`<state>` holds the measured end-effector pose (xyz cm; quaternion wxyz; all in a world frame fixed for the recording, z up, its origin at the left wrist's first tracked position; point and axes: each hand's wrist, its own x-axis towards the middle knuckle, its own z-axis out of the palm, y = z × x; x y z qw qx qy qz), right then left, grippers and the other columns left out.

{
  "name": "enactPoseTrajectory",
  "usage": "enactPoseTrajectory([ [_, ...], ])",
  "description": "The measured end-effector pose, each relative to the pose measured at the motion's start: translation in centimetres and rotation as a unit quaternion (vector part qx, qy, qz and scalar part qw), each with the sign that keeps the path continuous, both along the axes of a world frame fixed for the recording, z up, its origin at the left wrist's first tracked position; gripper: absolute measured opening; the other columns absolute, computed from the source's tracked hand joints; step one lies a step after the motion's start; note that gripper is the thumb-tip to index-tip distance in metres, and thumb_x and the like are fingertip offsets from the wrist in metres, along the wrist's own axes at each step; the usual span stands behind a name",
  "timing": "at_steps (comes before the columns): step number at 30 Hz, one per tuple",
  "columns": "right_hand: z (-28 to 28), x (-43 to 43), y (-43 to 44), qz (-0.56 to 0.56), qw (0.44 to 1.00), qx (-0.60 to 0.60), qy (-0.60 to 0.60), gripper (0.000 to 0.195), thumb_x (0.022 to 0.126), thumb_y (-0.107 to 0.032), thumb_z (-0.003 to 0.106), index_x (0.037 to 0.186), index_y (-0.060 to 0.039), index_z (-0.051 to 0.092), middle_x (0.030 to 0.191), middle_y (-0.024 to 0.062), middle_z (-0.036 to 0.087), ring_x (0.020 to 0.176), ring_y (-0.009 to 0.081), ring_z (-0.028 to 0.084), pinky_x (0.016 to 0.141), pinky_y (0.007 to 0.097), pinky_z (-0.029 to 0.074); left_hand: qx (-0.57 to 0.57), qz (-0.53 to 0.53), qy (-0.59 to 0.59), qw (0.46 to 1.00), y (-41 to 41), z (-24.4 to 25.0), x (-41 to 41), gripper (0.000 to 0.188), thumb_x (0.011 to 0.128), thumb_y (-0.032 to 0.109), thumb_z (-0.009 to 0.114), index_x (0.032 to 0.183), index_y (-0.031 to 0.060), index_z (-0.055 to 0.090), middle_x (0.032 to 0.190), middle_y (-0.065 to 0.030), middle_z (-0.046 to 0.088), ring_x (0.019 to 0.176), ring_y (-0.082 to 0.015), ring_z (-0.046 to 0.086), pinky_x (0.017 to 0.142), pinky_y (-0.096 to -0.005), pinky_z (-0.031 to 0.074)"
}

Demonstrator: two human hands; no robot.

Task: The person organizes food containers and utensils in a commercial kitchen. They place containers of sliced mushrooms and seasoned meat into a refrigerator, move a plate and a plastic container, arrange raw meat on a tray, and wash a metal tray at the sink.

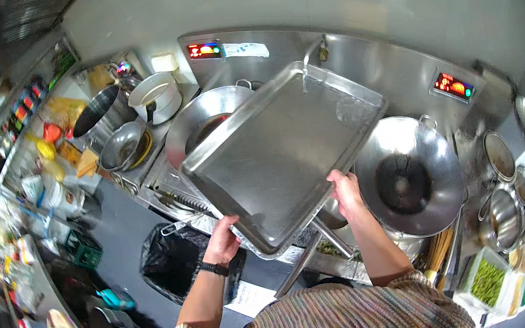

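A large rectangular metal tray [283, 160] is held tilted between my two hands over the stove. My left hand [223, 241] grips its near left corner, with the thumb over the rim. My right hand [346, 191] holds the rim on the right side. At the tray's far corner a thin stream of water falls from a faucet [310, 51] and some water lies in the right corner. Behind the tray's left edge is a wok [220, 99] with dark liquid, partly hidden. To the right of my right hand sits a second wok [403, 182].
A black-lined bin [169, 263] stands below on the left. A steel stockpot [103, 112], a white pot [155, 96] and a bowl [121, 146] occupy the left counter. At the lower right are a container of chopped greens [487, 280], a bamboo brush [441, 251] and steel bowls [501, 220].
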<state>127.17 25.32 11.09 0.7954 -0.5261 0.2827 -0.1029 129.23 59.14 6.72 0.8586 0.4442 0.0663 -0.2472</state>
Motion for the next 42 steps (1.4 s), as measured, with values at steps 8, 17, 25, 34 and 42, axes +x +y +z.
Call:
enactPoseTrajectory([
  [8,-2.4,-3.2,-2.8,-0.138,0.979,-0.122,-0.085,0.019,0.079,-0.006,0.058,0.096,0.0038,0.060,0.085,0.0026,0.058,0.071,0.0125,0.049,0.066,0.0278,0.041,0.025,-0.060,0.024,0.998,-6.5,-4.5,3.4,0.036,0.100,0.032,0.063,0.119,0.0019,0.064,0.105,-0.0103,0.073,0.091,-0.0212,0.072,0.081,-0.0359,0.059],
  [17,-2.9,-5.8,-3.4,-0.277,0.928,-0.184,-0.166,0.036,0.084,-0.010,0.054,0.117,0.0047,0.054,0.108,0.0068,0.055,0.092,0.0180,0.048,0.087,0.0315,0.042,0.193,-0.036,-0.069,0.978,-15.9,-10.4,11.2,0.052,0.101,0.053,0.058,0.118,0.0044,0.067,0.095,-0.0025,0.069,0.073,-0.0122,0.061,0.062,-0.0302,0.049],
  [25,-1.0,-4.7,-3.0,-0.275,0.884,-0.326,-0.193,0.067,0.080,-0.001,0.055,0.143,0.0083,0.037,0.138,0.0196,0.049,0.122,0.0279,0.049,0.112,0.0386,0.033,0.502,-0.111,-0.241,0.823,-24.4,-6.7,15.8,0.072,0.105,0.052,0.042,0.133,-0.0131,0.048,0.138,-0.0364,0.052,0.131,-0.0474,0.050,0.108,-0.0463,0.044],
  [34,3.0,-7.2,-4.5,-0.216,0.913,-0.308,-0.161,0.062,0.080,0.000,0.057,0.139,0.0085,0.041,0.130,0.0179,0.053,0.112,0.0244,0.053,0.104,0.0376,0.041,0.479,-0.080,-0.231,0.843,-22.9,-11.1,24.5,0.090,0.102,0.067,0.029,0.128,-0.0162,0.052,0.121,-0.0414,0.060,0.110,-0.0488,0.063,0.093,-0.0512,0.050],
  [42,3.3,-4.6,-5.4,-0.234,0.943,-0.185,-0.146,0.047,0.081,-0.003,0.055,0.128,0.0016,0.054,0.111,0.0050,0.059,0.094,0.0146,0.052,0.085,0.0292,0.043,0.286,-0.247,-0.064,0.923,-15.6,-3.9,16.1,0.079,0.100,0.074,0.026,0.113,0.0068,0.066,0.077,-0.0059,0.068,0.061,-0.0168,0.065,0.050,-0.0315,0.054],
])
